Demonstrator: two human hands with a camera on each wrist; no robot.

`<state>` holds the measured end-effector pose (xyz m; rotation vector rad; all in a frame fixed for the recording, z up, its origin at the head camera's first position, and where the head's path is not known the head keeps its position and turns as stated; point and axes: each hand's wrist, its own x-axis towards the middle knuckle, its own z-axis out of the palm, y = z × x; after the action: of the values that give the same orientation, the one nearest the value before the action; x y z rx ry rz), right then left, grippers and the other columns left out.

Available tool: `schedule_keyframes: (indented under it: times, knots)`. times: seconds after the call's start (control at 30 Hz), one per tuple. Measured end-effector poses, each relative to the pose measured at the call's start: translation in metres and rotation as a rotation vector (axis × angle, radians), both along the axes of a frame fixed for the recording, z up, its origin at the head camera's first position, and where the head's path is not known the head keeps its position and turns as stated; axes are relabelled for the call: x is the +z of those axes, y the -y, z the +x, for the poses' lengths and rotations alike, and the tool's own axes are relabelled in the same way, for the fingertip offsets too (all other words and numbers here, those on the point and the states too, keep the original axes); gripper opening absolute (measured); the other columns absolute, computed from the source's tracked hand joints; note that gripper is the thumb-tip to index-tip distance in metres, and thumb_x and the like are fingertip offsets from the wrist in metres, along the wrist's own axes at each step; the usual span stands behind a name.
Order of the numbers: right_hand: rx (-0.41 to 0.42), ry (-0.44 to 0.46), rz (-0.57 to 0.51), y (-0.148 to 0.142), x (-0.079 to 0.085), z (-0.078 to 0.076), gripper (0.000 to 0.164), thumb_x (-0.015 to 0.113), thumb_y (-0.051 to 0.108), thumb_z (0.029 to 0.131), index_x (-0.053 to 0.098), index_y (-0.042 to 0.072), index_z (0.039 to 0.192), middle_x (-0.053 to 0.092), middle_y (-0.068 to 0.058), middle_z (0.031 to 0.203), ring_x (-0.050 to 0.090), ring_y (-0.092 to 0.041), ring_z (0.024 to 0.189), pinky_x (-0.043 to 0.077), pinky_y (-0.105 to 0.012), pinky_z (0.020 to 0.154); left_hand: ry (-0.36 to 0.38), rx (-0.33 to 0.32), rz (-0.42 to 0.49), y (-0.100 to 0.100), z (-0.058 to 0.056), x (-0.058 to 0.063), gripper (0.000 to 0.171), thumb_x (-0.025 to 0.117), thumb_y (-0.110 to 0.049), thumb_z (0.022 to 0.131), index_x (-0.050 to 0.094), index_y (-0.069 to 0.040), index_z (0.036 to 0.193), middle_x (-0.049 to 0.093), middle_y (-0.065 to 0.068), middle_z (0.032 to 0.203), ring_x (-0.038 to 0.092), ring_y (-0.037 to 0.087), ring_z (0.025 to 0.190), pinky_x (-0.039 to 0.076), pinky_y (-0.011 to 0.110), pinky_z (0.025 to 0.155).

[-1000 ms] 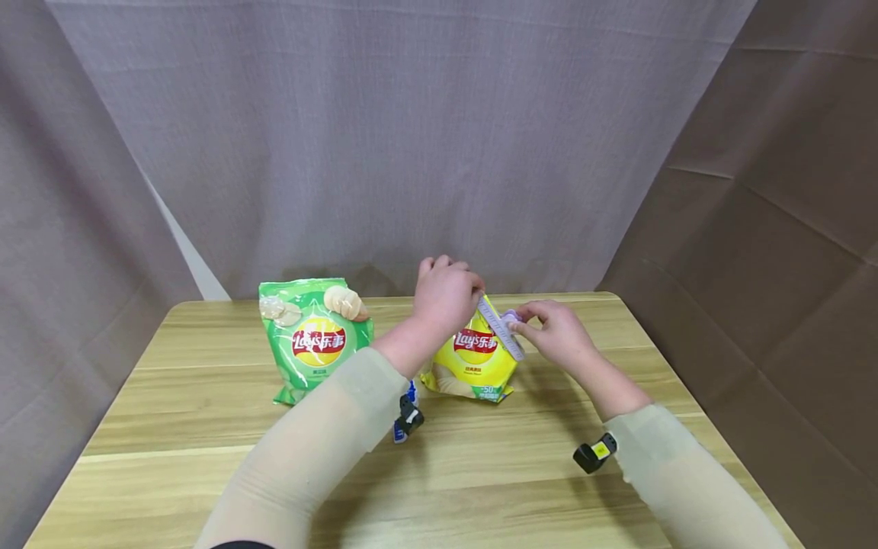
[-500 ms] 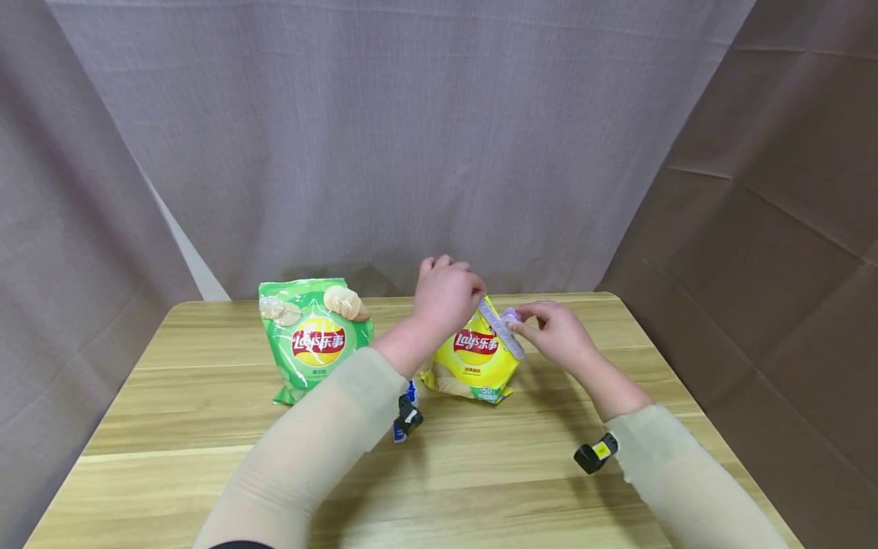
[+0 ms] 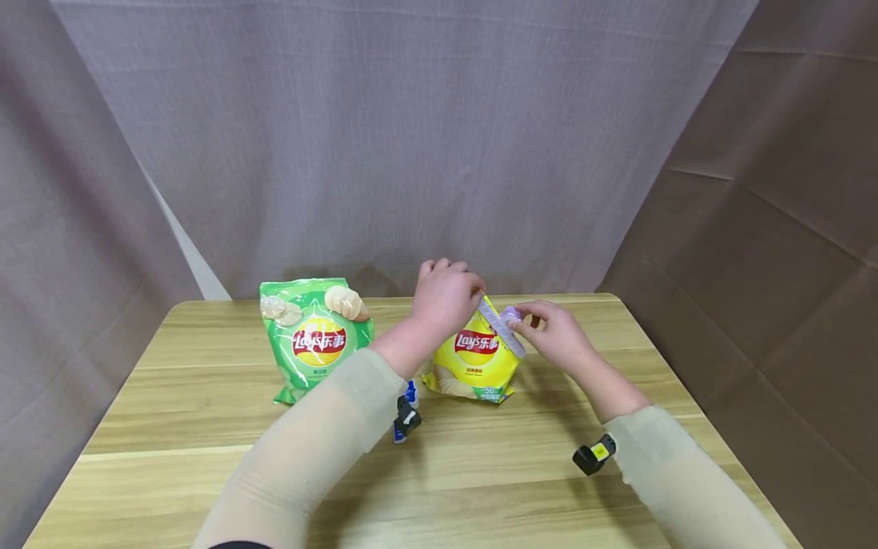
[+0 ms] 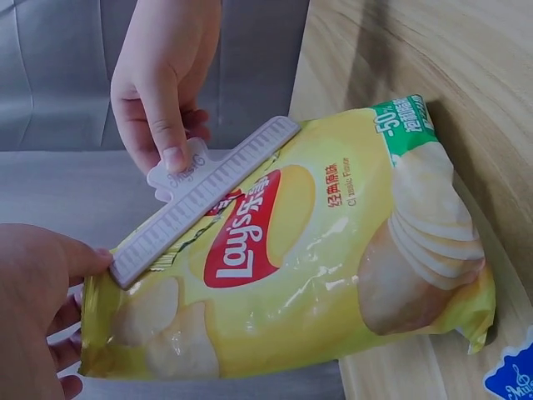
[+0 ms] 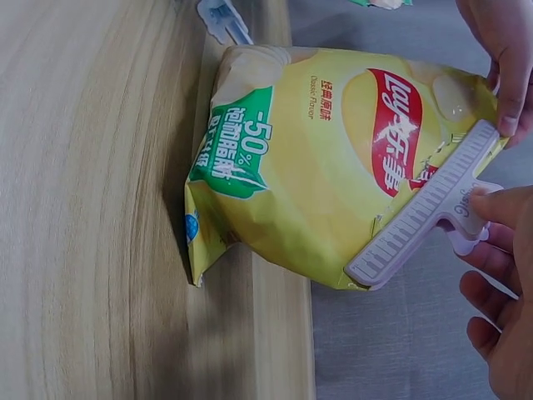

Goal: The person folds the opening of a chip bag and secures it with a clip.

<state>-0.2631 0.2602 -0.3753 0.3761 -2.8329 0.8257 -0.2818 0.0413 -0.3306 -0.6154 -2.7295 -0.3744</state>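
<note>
A yellow bag of potato chips (image 3: pixel 469 366) stands tilted on the table, a pale purple bag clip (image 3: pixel 501 328) lying slantwise across its top edge. With thumb and fingers, my left hand (image 3: pixel 444 301) pinches the bag's upper corner, just beyond one end of the clip, as the left wrist view shows. My right hand (image 3: pixel 559 335) pinches the clip's handle, its thumb (image 5: pixel 487 202) on the front of the grip. The clip's long ridged bar (image 4: pixel 208 200) runs over the bag's front. Its rear side is hidden.
A green bag of potato chips (image 3: pixel 318 343) stands to the left, partly covered by my left forearm. A blue clip (image 3: pixel 411 393) lies on the wooden table (image 3: pixel 494 473), partly hidden behind the left wrist camera. Grey curtains (image 3: pixel 384 152) hang behind the table.
</note>
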Motion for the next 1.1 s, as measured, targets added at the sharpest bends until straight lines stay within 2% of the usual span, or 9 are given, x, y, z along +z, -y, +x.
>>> schedule_keyframes:
  times: [0.23,0.5,0.63,0.97,1.1]
  knots:
    - [0.001,0.03,0.01,0.0,0.002,-0.002,0.037,0.064,0.029,0.097,0.065,0.007,0.127,0.067,-0.01,0.107,0.056,-0.026,0.093,0.046,-0.037,0.072,0.022,-0.003,0.019,-0.001,0.0,-0.001,0.02,0.059,-0.036,0.099,0.074,-0.03,0.111,0.067,-0.01,0.113,0.054,0.016,0.106,0.03,0.043,0.106]
    - [0.039,0.011,0.007,-0.002,-0.002,-0.008,0.037,0.06,0.025,0.1,0.062,0.004,0.131,0.066,-0.014,0.117,0.058,-0.029,0.099,0.047,-0.045,0.086,0.037,0.006,0.009,-0.001,-0.002,-0.004,0.023,0.056,-0.038,0.1,0.073,-0.029,0.114,0.067,-0.009,0.116,0.054,0.017,0.11,0.03,0.044,0.106]
    - [0.054,0.018,-0.013,-0.001,-0.005,-0.013,0.039,0.057,0.024,0.101,0.059,0.005,0.135,0.063,-0.014,0.125,0.058,-0.028,0.101,0.047,-0.045,0.087,0.052,0.018,0.004,0.0,-0.001,-0.004,0.026,0.055,-0.038,0.1,0.071,-0.029,0.119,0.066,-0.008,0.12,0.054,0.017,0.112,0.03,0.044,0.107]
    - [0.082,0.027,-0.088,-0.002,-0.01,-0.017,0.041,0.059,0.024,0.101,0.056,0.006,0.138,0.062,-0.015,0.127,0.057,-0.034,0.109,0.047,-0.047,0.088,0.082,0.022,0.002,0.003,-0.001,-0.006,0.031,0.053,-0.037,0.1,0.065,-0.029,0.128,0.064,-0.007,0.126,0.053,0.018,0.117,0.031,0.043,0.107]
    - [0.091,0.044,-0.111,-0.002,-0.012,-0.018,0.046,0.059,0.026,0.1,0.053,0.007,0.142,0.06,-0.015,0.129,0.055,-0.032,0.111,0.047,-0.047,0.09,0.082,0.015,0.002,0.004,-0.001,-0.007,0.033,0.052,-0.037,0.1,0.064,-0.027,0.13,0.063,-0.005,0.128,0.053,0.019,0.119,0.031,0.044,0.108]
